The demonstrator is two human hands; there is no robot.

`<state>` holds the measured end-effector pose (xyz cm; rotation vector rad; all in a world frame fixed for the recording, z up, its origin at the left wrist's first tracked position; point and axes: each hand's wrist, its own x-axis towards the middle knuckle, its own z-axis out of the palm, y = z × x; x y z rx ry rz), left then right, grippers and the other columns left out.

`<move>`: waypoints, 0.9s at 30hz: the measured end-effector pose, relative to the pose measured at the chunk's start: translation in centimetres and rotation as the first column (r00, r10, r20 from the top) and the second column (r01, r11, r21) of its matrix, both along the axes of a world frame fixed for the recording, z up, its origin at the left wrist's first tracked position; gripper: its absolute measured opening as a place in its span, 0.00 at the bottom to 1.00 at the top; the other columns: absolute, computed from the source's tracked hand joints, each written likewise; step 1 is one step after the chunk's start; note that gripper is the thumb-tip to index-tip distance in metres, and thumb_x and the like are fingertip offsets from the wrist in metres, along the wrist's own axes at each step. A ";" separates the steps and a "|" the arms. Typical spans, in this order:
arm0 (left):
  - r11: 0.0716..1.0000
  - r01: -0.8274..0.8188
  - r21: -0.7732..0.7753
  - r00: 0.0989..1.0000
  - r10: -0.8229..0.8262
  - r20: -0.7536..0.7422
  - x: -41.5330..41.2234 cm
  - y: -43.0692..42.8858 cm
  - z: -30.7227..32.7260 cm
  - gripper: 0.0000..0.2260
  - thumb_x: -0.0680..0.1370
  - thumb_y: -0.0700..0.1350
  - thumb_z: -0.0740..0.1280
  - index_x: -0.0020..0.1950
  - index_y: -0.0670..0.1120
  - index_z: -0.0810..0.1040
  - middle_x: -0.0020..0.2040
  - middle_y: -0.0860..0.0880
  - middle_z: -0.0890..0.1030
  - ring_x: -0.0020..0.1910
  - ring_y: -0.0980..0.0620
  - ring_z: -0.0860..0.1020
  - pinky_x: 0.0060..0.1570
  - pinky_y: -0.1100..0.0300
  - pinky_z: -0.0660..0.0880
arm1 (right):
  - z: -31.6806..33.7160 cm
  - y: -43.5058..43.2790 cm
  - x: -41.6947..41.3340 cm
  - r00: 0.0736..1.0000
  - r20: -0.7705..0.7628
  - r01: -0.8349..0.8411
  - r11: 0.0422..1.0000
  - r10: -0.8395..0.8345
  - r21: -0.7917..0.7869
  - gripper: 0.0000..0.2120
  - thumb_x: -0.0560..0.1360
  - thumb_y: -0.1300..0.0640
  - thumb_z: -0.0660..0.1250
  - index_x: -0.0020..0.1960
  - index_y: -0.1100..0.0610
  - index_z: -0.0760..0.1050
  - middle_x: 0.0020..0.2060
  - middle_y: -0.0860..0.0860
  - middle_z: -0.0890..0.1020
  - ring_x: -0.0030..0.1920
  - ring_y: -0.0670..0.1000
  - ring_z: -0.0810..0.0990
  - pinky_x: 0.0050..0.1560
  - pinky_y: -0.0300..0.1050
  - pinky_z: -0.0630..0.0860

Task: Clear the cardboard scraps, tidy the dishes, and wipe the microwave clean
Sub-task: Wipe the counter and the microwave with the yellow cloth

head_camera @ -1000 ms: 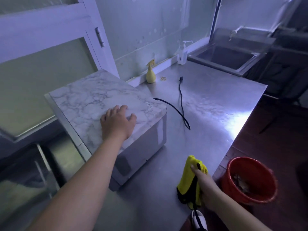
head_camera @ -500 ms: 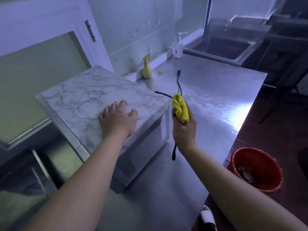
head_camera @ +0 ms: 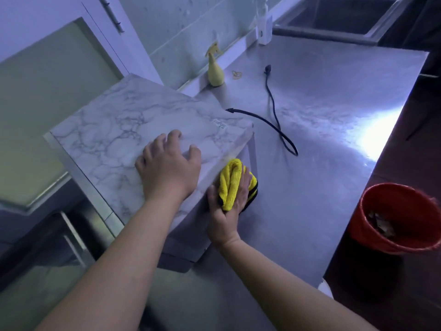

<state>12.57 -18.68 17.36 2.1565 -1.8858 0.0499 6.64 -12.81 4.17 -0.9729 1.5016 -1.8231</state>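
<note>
The microwave (head_camera: 114, 130) has a marble-patterned top and stands on the left of the steel counter (head_camera: 322, 144). My left hand (head_camera: 167, 168) rests flat on its top near the front edge, fingers spread. My right hand (head_camera: 226, 211) grips a bunched yellow cloth (head_camera: 230, 180) with a black edge and presses it against the microwave's front face just under the top edge. The front face is mostly hidden from this angle.
The microwave's black power cord (head_camera: 274, 118) lies unplugged across the counter. A yellow spray bottle (head_camera: 215, 72) and a white pump bottle (head_camera: 265, 29) stand at the back wall. A sink (head_camera: 334, 15) is at the far end. A red bucket (head_camera: 401, 218) holding scraps sits off the counter's right edge.
My right hand lifted the yellow cloth from the counter's near edge, raised it, then brought it down against the microwave's front. My left hand stayed on the top.
</note>
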 end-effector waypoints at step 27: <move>0.999 -0.042 -0.013 0.993 0.040 -0.112 -0.1 0.7 0.9 0.20 0.78 0.56 0.59 0.69 0.54 0.74 0.72 0.53 0.73 0.72 0.49 0.68 0.74 0.51 0.61 | 7.0 -3.3 -13.2 0.773 0.508 -0.525 0.832 0.379 0.179 0.20 0.73 0.37 0.65 0.63 0.41 0.77 0.63 0.41 0.81 0.65 0.43 0.77 0.66 0.45 0.73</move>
